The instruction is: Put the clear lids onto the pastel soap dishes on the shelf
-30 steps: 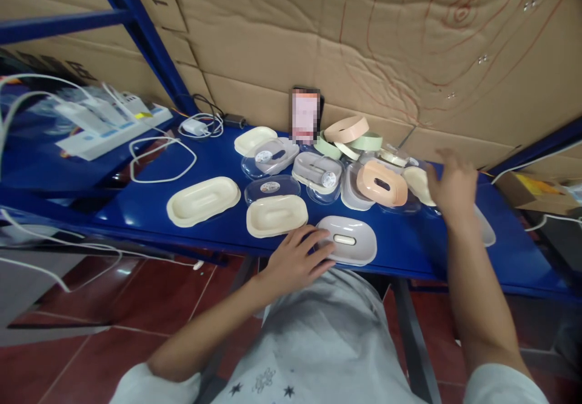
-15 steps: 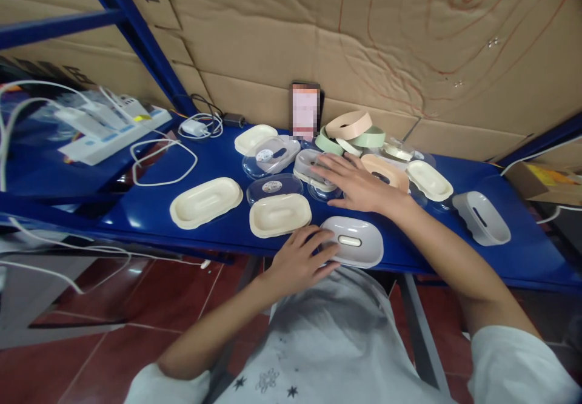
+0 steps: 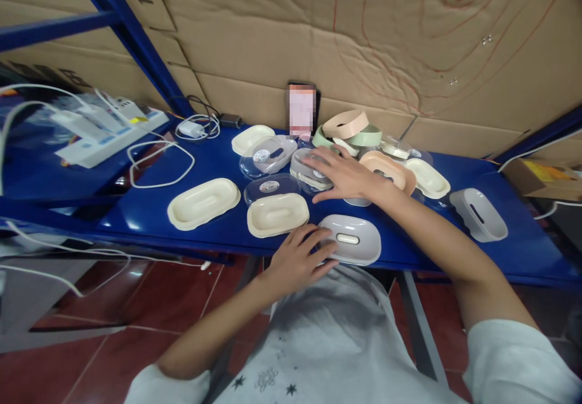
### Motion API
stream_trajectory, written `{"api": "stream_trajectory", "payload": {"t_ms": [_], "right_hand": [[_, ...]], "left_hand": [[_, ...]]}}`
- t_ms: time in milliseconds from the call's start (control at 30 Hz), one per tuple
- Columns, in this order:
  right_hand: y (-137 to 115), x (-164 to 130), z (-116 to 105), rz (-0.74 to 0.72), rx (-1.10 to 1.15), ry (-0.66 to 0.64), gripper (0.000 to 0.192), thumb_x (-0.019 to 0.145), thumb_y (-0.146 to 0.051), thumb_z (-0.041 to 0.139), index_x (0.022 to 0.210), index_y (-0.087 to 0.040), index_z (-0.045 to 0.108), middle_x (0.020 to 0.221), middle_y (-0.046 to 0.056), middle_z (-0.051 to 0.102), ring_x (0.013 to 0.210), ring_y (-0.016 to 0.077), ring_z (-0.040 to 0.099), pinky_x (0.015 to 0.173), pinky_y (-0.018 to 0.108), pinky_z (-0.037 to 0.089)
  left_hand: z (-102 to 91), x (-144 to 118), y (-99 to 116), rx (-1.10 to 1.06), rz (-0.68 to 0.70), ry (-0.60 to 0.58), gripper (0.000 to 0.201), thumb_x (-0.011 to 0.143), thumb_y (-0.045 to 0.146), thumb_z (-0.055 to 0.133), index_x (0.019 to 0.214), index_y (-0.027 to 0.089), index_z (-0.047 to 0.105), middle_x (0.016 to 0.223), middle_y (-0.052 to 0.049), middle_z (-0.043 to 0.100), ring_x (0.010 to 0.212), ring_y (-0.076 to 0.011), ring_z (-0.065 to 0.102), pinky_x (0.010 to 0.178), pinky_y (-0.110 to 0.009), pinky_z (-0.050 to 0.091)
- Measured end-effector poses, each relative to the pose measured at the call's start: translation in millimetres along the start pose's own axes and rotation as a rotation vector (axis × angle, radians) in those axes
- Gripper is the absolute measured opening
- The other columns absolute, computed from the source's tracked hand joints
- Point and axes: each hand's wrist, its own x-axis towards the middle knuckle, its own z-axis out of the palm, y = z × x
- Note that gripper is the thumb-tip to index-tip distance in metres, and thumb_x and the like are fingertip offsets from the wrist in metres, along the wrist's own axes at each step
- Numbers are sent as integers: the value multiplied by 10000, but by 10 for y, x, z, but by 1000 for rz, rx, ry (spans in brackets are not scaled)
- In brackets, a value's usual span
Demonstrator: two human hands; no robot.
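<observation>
Many soap trays (image 3: 203,202), phone (image 3: 301,109), cables (image 3: 157,164), cardboard (image 3: 345,34)

Soft overhead light glaring off glossy blue tabletop (image 3: 218,167); frame edges bending, slight blur softening left side; floor lying dimmer.

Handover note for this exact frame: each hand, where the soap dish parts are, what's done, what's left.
Left hand: resting on the near edge of the grey soap dish tray at the shelf front; no closed grip.
Right hand: laid flat, fingers spread, over a clear lid in the middle cluster; not lifted.
Parts: two cream trays at the front, a grey base to the right, peach and green rings at the back by the phone.
Done: nothing visibly assembled at the hands.
Left: the parts lie loose on the blue shelf.
</observation>
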Motion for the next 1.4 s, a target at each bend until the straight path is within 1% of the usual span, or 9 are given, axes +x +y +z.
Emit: {"api": "stream_trajectory", "payload": {"t_ms": [200, 300, 433, 600, 767, 967, 1133, 1300, 1400], "right_hand": [[50, -25, -70, -32, 27, 18, 999, 937, -571, 795, 1739, -258, 288, 1759, 186, 364, 1614, 412, 350, 1278, 627, 335], [-72, -180, -277, -34, 29, 168, 1018, 949, -712, 712, 1747, -258, 271, 1743, 189, 371, 1594, 410, 371, 1270, 620, 340], [-396, -705, -397, 65, -28, 330, 1094, 907, -884, 589, 1763, -303, 233, 1713, 184, 391, 1529, 461, 426, 1215, 647, 366], [-980, -1438, -142, 347, -56, 348, 978, 988, -836, 504, 1764, -309, 228, 1622, 197, 493, 1444, 435, 525, 1090, 590, 466], [-1355, -1528, 120, 489, -36, 216, 883, 1002, -781, 558, 1699, -267, 387, 1569, 187, 585, 1356, 399, 597, 1046, 571, 487], [-1387, -1440, 183, 379, -11, 222, 897, 1004, -741, 601, 1722, -279, 328, 1671, 173, 514, 1536, 407, 475, 1166, 626, 441], [-1325, -1600, 228, 197, -50, 182, 750, 1079, -486, 635, 1731, -305, 310, 1741, 107, 437, 1670, 366, 278, 1269, 648, 384], [-1307, -1647, 303, 118, -63, 269, 713, 1073, -320, 674, 1711, -300, 356, 1645, 91, 571, 1639, 324, 367, 1334, 668, 285], [-1240, -1647, 312, 90, 1, 317, 707, 1051, -326, 712, 1688, -270, 411, 1615, 126, 597, 1585, 318, 464, 1320, 641, 331]], "left_hand": [[6, -1, -3, 5, 4, 0, 273, 1016, 390, 744, 1221, 209, 729, 1271, -85, 759, 1192, -295, 645, 1051, -432, 554], [7, -10, -11, 2, 3, -8, 383, 1023, 428, 735, 1321, 193, 687, 1291, -95, 759, 1190, -302, 658, 1051, -440, 555], [16, -27, -15, -19, -12, 35, 478, 1034, 495, 712, 1396, 197, 624, 1289, -121, 751, 1171, -301, 698, 1027, -441, 575], [87, -50, -5, -63, -62, 150, 475, 1024, 477, 732, 1382, 206, 575, 1252, -142, 733, 1152, -271, 737, 960, -401, 627], [144, -66, 1, -72, -80, 162, 593, 994, 493, 769, 1463, 228, 522, 1438, -187, 648, 1307, -306, 700, 982, -430, 658], [106, -72, -26, -121, -91, 49, 575, 1029, 480, 719, 1514, 234, 532, 1517, -201, 597, 1393, -339, 649, 1072, -489, 638], [107, -82, -41, -168, -99, 59, 606, 1022, 502, 720, 1537, 257, 514, 1503, -191, 589, 1383, -338, 650, 1046, -491, 658], [125, -107, -73, -234, -131, 52, 597, 1012, 508, 731, 1519, 281, 513, 1509, -190, 573, 1343, -336, 676, 1003, -498, 681], [113, -109, -84, -283, -149, 39, 602, 1003, 479, 752, 1521, 287, 512, 1535, -192, 556, 1382, -343, 655, 1026, -506, 672]]}}
